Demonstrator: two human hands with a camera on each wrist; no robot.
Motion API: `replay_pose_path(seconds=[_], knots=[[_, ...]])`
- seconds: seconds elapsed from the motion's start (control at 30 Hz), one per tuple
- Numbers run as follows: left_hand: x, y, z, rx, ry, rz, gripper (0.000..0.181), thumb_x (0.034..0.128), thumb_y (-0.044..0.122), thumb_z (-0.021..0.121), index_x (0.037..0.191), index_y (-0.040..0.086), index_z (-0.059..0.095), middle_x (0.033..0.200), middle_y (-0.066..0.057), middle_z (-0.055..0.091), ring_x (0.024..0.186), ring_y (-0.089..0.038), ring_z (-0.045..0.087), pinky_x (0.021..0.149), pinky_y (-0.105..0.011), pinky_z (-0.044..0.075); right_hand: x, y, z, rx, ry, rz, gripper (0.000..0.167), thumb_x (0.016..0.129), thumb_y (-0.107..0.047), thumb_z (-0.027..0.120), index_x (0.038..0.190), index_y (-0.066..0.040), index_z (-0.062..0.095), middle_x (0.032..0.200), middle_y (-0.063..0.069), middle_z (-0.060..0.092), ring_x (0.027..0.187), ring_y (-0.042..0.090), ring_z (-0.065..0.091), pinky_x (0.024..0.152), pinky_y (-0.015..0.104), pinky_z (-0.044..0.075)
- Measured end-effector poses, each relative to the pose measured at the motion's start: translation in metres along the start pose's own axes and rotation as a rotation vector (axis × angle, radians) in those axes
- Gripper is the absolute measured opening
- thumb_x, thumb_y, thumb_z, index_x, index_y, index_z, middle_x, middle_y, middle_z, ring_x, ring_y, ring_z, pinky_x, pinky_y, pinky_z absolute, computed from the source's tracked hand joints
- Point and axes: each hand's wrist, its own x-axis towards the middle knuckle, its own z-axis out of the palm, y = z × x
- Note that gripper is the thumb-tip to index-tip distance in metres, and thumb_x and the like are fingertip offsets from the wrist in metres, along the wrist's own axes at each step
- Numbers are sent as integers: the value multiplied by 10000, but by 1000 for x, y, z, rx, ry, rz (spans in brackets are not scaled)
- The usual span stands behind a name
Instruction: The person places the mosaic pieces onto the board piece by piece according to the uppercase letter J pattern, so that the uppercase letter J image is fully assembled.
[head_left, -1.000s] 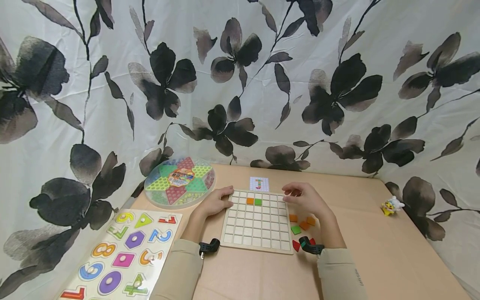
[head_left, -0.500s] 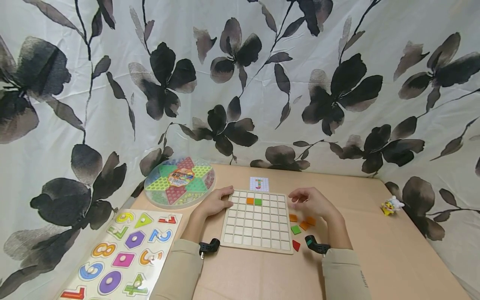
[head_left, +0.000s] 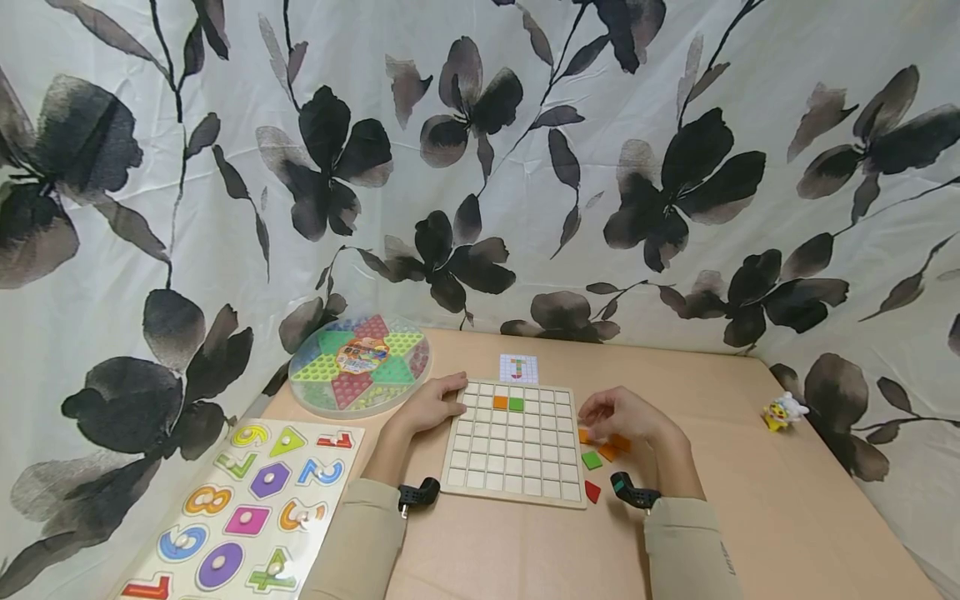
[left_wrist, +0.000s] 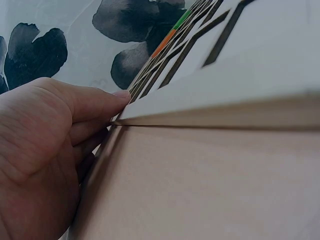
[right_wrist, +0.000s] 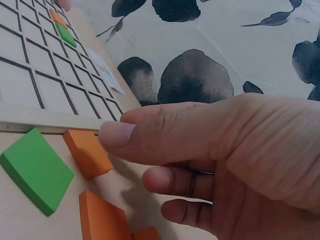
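Setting the clock on my head feed with the gridded board (head_left: pixel 517 458) at its centre, I see the left hand (head_left: pixel 431 406) at ten o'clock and the right hand (head_left: pixel 622 412) between two and three. From above, the left hand's hold is partly hidden; the left wrist feed shows it better: the thumb lies on the pale rim and the other fingers sit against the side, gripping the board. That feed also gives me the board's slim, smooth edge and the dark grooves between its squares. The right hand's fingers are loosely bent and released, thumb tip close to the forefinger, over the loose tiles just beside the board at three o'clock. I cannot tell whether the thumb touches the nearest orange tile (right_wrist: pixel 87 155). The right wrist feed shows thickness that the head view flattens: this tile and a loose green tile (right_wrist: pixel 37 170) are matt, sharp-edged slabs. Only the head feed catches the red tile (head_left: pixel 592 492) at four o'clock, and reads the card (head_left: pixel 518 367) at twelve as a coloured hook shape on a grid. An inlaid orange square (head_left: pixel 500 402) and green square (head_left: pixel 516 404) sit side by side in the board. Farther out, a glossy round star-patterned disc (head_left: pixel 361 365) lies toward ten o'clock.
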Motion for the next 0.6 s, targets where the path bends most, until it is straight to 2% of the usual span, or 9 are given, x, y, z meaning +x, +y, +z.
replay_pose_path(seconds=[0.2, 0.6], knots=[[0, 0, 0, 7, 2, 7, 568, 978, 48, 683, 1508, -45, 501, 1670, -163, 364, 1581, -347, 276, 1321, -471, 216, 1, 1, 3, -29, -19, 6, 222, 847, -29, 836, 1054, -22, 756, 951, 118, 702, 876, 251, 580, 786, 324, 526], [1, -1, 0, 7, 7, 16, 561, 969, 46, 690, 1495, -49, 518, 1662, -175, 376, 1573, -371, 288, 1316, -495, 218, 2, -2, 10, -38, -6, 67, 177, 836, 12, 825, 993, -27, 754, 896, 100, 701, 832, 242, 576, 733, 316, 527]])
